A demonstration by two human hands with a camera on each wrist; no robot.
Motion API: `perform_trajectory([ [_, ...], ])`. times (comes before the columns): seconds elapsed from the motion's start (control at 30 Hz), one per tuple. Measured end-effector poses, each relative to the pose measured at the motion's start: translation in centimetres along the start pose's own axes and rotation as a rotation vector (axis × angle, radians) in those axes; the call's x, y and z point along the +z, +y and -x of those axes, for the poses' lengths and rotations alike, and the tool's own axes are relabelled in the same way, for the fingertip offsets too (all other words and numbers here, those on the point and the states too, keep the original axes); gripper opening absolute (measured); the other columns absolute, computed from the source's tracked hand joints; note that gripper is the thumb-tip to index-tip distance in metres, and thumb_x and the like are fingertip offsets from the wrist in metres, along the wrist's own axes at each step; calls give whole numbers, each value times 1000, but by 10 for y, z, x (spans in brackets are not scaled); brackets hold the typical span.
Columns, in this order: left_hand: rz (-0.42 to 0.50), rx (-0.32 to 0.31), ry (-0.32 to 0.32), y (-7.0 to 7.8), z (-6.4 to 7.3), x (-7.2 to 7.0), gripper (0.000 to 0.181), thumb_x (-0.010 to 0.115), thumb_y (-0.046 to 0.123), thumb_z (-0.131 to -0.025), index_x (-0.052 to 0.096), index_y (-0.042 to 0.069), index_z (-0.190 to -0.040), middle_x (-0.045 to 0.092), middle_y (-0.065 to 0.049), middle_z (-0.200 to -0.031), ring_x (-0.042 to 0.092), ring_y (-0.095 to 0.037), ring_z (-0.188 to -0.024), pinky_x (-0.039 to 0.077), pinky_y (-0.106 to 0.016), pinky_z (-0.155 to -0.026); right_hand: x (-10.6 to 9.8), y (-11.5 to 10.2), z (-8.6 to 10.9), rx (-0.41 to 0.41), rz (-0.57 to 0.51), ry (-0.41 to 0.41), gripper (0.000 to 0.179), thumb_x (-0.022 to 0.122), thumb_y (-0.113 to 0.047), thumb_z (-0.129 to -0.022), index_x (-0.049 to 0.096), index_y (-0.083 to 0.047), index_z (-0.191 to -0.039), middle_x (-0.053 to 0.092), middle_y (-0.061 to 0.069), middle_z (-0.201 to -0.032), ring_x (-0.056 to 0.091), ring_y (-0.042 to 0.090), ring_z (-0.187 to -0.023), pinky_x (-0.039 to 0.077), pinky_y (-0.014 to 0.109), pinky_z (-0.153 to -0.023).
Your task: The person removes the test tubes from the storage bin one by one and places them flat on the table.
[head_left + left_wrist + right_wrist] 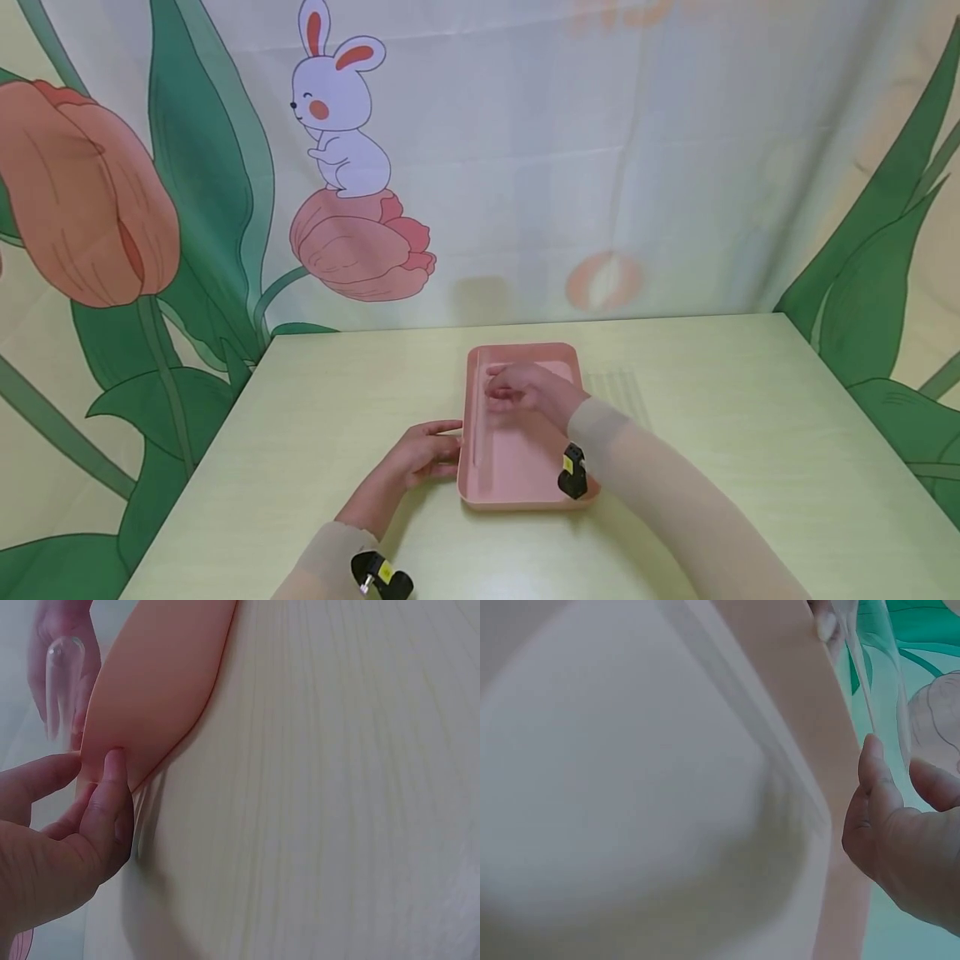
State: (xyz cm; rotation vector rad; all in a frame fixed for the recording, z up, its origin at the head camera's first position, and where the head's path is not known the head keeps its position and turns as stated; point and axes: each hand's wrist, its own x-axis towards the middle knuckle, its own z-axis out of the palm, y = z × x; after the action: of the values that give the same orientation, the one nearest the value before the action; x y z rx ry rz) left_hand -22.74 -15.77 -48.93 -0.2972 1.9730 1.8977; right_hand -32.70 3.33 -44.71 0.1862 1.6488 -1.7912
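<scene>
A pink tray [525,467] lies on the table. The right hand [528,390] hovers over its far left part and pinches a clear tube [889,667] between thumb and fingertips. One rounded end of the clear tube shows in the left wrist view [64,656]. Along the tray's left side runs a long, see-through shape, faint against the pink. The left hand [423,454] touches the tray's left outer wall with its fingertips [114,761]. Its fingers stay outside the tray in the head view.
Several clear tubes [618,392] lie on the table [750,450] to the right of the tray, partly behind the right forearm. A printed cloth [525,167] with a rabbit and tulips hangs behind the table's far edge.
</scene>
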Motion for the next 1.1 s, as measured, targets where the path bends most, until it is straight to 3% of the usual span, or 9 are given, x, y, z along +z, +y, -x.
perform_trajectory([
  [0.33, -2, -7, 9, -2, -1, -1, 49, 60, 2, -99, 49, -7, -146, 74, -16, -119, 70, -12, -85, 64, -29, -72, -12, -18, 21, -53, 46, -23, 59, 54, 4, -100, 39, -5, -157, 55, 6, -108, 57, 14, -91, 63, 26, -67],
  [0.5, 9, -8, 12, -2, -1, 0, 49, 60, 1, -99, 50, -6, -145, 74, -16, -118, 70, -12, -84, 64, -29, -71, -23, -20, 28, -72, 36, -33, 59, 52, 3, -102, 37, -5, -158, 57, 5, -107, 58, 12, -90, 62, 25, -67],
  [0.73, -1, -1, -10, -3, 0, 0, 50, 59, 1, -99, 47, -7, -147, 70, -21, -128, 70, -11, -86, 63, -29, -72, -39, -22, 38, -83, 65, -68, 60, 46, 2, -104, 27, -2, -161, 55, 4, -111, 56, 10, -91, 61, 22, -68],
  [1.1, 4, -6, -5, -2, -2, 0, 49, 60, 2, -99, 49, -6, -146, 73, -18, -123, 70, -11, -83, 63, -28, -70, -63, -28, 55, -97, 63, -85, 58, 45, -1, -106, 26, 0, -161, 55, 0, -109, 58, 7, -88, 61, 21, -72],
])
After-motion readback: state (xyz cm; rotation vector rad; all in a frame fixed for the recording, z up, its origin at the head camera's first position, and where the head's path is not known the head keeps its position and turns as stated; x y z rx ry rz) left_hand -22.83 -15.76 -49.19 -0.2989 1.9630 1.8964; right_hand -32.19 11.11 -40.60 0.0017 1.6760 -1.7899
